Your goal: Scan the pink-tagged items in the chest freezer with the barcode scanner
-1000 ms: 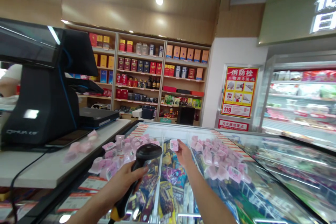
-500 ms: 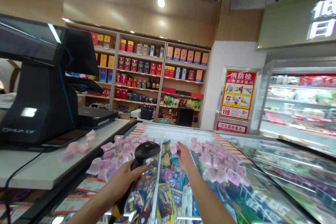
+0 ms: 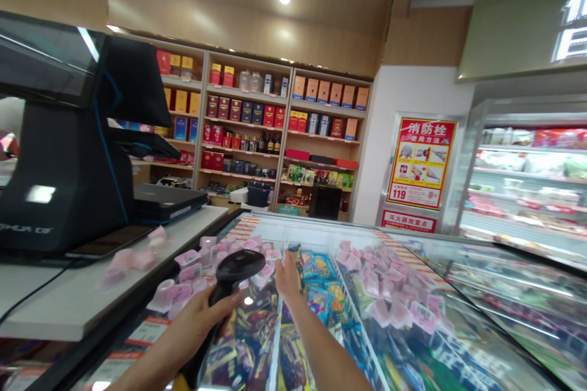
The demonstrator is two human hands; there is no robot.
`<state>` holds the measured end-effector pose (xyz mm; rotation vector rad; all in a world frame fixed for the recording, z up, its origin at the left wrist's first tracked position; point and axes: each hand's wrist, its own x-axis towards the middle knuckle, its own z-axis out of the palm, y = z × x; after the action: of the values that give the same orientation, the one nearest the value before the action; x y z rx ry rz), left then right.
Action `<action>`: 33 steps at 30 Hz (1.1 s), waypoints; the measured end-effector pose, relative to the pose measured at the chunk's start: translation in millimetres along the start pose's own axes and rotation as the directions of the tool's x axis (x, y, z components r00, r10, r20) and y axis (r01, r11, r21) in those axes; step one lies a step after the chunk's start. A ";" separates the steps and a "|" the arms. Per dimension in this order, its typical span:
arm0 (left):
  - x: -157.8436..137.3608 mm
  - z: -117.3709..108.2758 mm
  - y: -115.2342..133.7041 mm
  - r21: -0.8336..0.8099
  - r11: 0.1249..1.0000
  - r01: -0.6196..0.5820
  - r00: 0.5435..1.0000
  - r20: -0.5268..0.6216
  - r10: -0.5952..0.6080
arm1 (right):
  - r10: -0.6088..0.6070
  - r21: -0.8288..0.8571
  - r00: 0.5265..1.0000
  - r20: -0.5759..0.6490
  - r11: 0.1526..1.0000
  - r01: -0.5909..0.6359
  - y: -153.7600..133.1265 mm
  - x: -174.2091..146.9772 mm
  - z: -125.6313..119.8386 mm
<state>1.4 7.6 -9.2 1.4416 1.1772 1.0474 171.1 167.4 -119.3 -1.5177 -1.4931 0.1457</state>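
Observation:
My left hand (image 3: pixel 197 321) is wrapped round the handle of a black handheld barcode scanner (image 3: pixel 241 264), its head tilted over the left pile of small pink tubs (image 3: pixel 188 258). To the right of the scanner, my right hand (image 3: pixel 288 278) reaches over the glass-topped freezer with fingers stretched and the thumb apart. One pink tub with a white label (image 3: pixel 274 254) lies just left of its fingertips; the hand seems not to grip it. A second heap of pink tubs (image 3: pixel 389 281) sits on the glass at the right.
Wrapped ice creams (image 3: pixel 247 342) show beneath the freezer glass. At left, a black checkout terminal (image 3: pixel 59 177) stands on a white counter (image 3: pixel 46 311) with several pink tubs (image 3: pixel 132 258). Shelves of boxes (image 3: pixel 247 113) line the back wall; a lit display fridge (image 3: pixel 532 183) is at right.
My right hand has moved left with a pink tub, from the middle of the freezer to the left pile, and its fingers have loosened. The scanner has shifted slightly left.

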 end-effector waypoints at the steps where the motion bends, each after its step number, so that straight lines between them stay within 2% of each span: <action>1: 0.8 -0.8 -1.5 0.001 1.000 0.006 1.000 -0.008 -0.006 | 0.025 -0.020 0.999 0.042 1.000 -0.024 -6.2 0.3 4.0; 3: 1.6 -1.8 -3.3 -0.003 1.000 0.009 1.000 -0.026 -0.009 | 0.064 -0.053 0.993 0.104 0.997 -0.058 -18.9 3.0 10.2; 7: 3.7 -0.2 -3.2 -0.017 1.000 -0.001 1.000 -0.015 0.001 | 0.057 -0.024 0.980 0.193 0.998 -0.053 -34.8 11.7 13.7; 13: 11.1 16.2 -3.9 0.008 1.000 0.010 1.000 0.025 -0.010 | 0.060 0.103 0.968 0.244 0.991 -0.088 -21.3 10.3 -1.4; 16: 13.0 27.0 -4.3 0.043 0.999 0.009 0.999 0.031 -0.010 | 0.068 0.016 0.981 0.184 0.997 -0.072 -1.8 12.8 -28.5; 19: 15.6 36.0 -5.8 0.038 0.999 -0.006 0.998 0.063 0.003 | 0.117 -0.193 0.993 0.009 0.975 -0.113 29.6 22.0 -74.4; 22: 19.1 44.5 -8.1 0.047 0.998 -0.030 0.995 0.092 0.026 | 0.183 -0.505 0.980 -0.079 0.840 -0.198 66.6 30.6 -122.7; 23: 19.9 47.4 -8.3 0.051 0.998 -0.035 0.995 0.096 0.030 | 0.188 -0.599 0.980 -0.072 0.777 -0.193 77.0 32.3 -135.7; 25: 20.2 52.5 -7.5 0.051 0.998 -0.035 0.994 0.102 0.029 | 0.152 -0.734 0.988 -0.010 0.670 -0.111 91.6 34.0 -154.5; 28: 18.8 55.8 -4.8 0.051 0.999 -0.018 0.994 0.110 0.012 | 0.079 -0.815 0.994 0.069 0.579 0.011 96.2 33.7 -168.3; 31: 19.4 52.3 -4.4 0.066 0.998 -0.015 0.995 0.103 0.008 | 0.055 -0.800 0.997 0.060 0.600 0.015 88.9 32.7 -173.2; 33: 21.6 48.2 -5.4 0.068 0.998 -0.006 0.996 0.086 0.000 | 0.019 -0.705 1.000 -0.023 0.708 -0.029 82.6 31.6 -171.9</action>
<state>51.0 21.8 -21.6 1.5263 1.1588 0.9455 351.6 120.5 -68.1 -2.1337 -1.6046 -0.4909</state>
